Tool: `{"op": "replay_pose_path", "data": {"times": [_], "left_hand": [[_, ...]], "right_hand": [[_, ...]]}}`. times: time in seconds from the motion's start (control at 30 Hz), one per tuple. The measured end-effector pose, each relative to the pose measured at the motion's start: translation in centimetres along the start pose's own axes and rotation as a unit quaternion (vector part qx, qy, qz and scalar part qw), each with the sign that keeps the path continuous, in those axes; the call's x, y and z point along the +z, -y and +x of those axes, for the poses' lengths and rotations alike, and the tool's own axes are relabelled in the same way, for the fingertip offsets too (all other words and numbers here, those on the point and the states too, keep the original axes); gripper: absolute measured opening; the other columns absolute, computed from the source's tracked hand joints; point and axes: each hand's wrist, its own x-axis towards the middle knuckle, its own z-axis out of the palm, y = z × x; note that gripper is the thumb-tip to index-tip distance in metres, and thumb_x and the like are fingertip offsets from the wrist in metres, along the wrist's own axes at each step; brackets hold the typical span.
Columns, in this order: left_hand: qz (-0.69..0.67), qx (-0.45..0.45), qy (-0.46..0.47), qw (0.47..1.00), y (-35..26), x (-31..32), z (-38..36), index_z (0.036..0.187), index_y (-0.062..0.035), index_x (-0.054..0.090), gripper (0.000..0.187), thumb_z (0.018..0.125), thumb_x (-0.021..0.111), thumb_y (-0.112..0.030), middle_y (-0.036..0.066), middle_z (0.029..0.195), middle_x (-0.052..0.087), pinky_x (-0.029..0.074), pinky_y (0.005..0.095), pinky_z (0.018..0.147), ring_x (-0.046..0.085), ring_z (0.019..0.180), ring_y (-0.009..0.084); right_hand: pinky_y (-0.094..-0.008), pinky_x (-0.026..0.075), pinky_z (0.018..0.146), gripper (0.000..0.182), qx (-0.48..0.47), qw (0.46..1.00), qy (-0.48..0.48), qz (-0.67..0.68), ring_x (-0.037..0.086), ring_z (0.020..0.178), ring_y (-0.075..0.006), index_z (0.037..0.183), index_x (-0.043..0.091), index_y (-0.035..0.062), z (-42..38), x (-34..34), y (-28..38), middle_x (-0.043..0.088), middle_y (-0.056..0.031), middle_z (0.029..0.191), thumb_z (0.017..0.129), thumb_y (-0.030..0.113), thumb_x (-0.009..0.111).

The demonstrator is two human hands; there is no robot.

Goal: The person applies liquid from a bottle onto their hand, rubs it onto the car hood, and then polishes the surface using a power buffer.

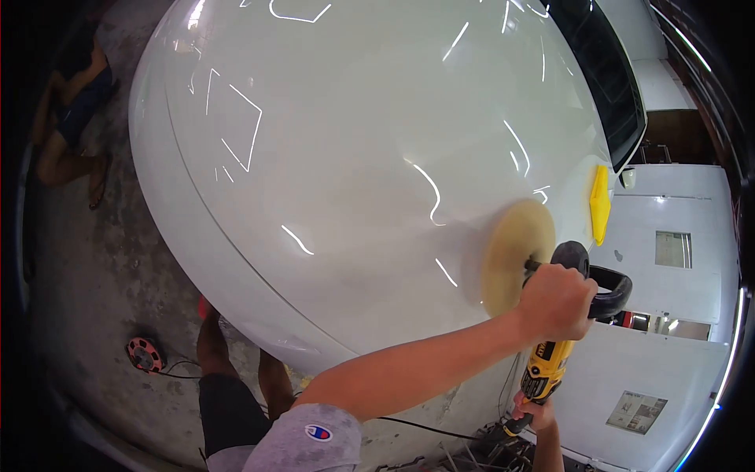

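Observation:
A yellow and black polisher (548, 363) has a round, pale tan pad (515, 259), blurred by motion, tilted against the white car panel (338, 189). My left hand (558, 299) is wrapped around the front of the tool, just behind the pad, beside a black loop handle (612, 293). Lower down, my right hand (535, 411) closes round the rear grip, partly hidden by the tool body. My left forearm reaches across the lower edge of the car.
A yellow cloth (600, 204) lies on the car near the windshield (602, 75). An orange and black cable reel (145, 355) sits on the floor, with a dark cord running by my legs. Another person (71, 110) is at the upper left. White walls stand right.

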Motion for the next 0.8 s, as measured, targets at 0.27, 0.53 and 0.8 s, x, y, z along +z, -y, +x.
{"op": "replay_pose_path", "data": {"times": [0.27, 0.53, 0.8], "left_hand": [[0.025, -0.007, 0.048, 0.999, -0.4, -1.3, -0.3, 0.068, -0.0058, 0.064, 0.019, 0.059, 0.072, -0.021, 0.011, 0.062, 0.063, 0.050, 0.0408, 0.053, 0.063, 0.057, 0.0309], [0.060, 0.013, 0.034, 0.998, -2.0, -8.3, -6.4, 0.063, -0.0091, 0.057, 0.020, 0.054, 0.072, -0.019, 0.005, 0.057, 0.055, 0.046, 0.0389, 0.050, 0.059, 0.053, 0.0274], [0.096, 0.006, 0.099, 0.990, -3.4, -12.4, -8.8, 0.063, -0.0108, 0.055, 0.025, 0.047, 0.072, -0.021, 0.003, 0.056, 0.052, 0.044, 0.0349, 0.051, 0.058, 0.053, 0.0239]], "right_hand": [[-0.0345, 0.048, 0.053, 0.019, 0.014, 0.998, 0.012, 0.063, 0.055, 0.052, -0.0219, 0.078, 0.058, -0.0008, -0.9, 2.9, -2.2, 0.055, -0.0094, 0.067, 0.059, -0.002, 0.057], [-0.0339, 0.049, 0.058, 0.020, -0.009, 0.998, 0.054, -0.015, 0.059, 0.059, -0.0222, 0.084, 0.059, -0.0034, -2.7, 11.1, -6.8, 0.058, -0.0123, 0.068, 0.064, -0.006, 0.059], [-0.0322, 0.049, 0.060, 0.032, 0.040, 0.986, 0.069, 0.146, 0.061, 0.066, -0.0214, 0.094, 0.058, -0.0021, -4.9, 17.2, -10.4, 0.061, -0.0116, 0.080, 0.064, -0.011, 0.066]]}}
